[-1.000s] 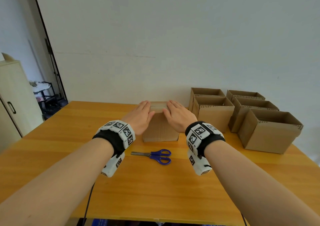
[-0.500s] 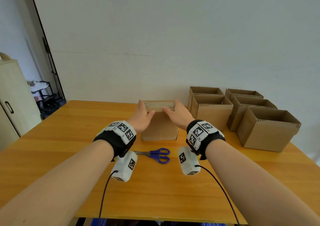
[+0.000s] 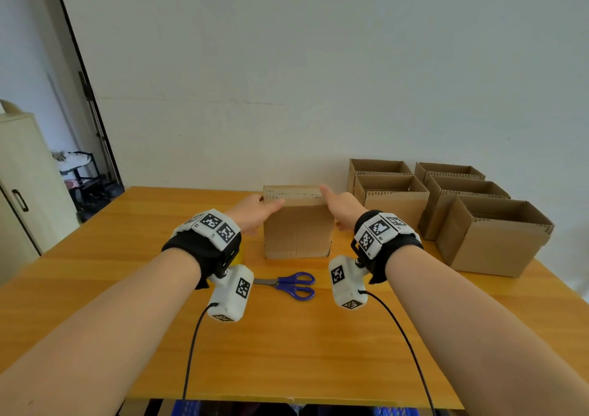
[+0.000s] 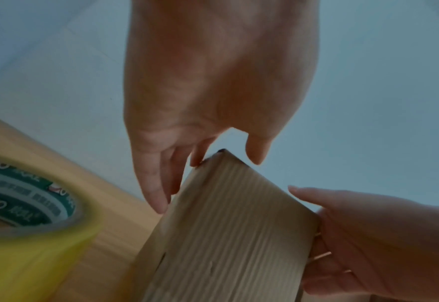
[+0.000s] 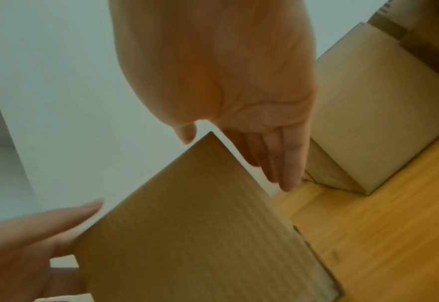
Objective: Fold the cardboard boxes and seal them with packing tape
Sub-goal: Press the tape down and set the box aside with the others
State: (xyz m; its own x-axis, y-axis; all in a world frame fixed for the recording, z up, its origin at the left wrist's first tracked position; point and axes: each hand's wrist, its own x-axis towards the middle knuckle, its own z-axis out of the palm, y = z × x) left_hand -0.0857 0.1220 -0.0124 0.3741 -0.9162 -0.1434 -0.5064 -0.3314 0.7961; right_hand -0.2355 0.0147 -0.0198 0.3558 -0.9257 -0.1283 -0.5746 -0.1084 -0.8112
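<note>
The box (image 3: 298, 224) stands between my left hand (image 3: 255, 213) and right hand (image 3: 342, 207), both flat and open against its sides

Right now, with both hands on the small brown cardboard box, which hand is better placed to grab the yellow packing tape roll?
Left, probably. The yellow packing tape roll lies on the wooden table beside the left hand; the right hand is across the small brown cardboard box.

Box (image 3: 298, 231) mid-table; scissors (image 3: 288, 284) before it; open boxes (image 3: 490, 237) right (five, seemingly); tape (image 4: 27, 206) left.
</note>
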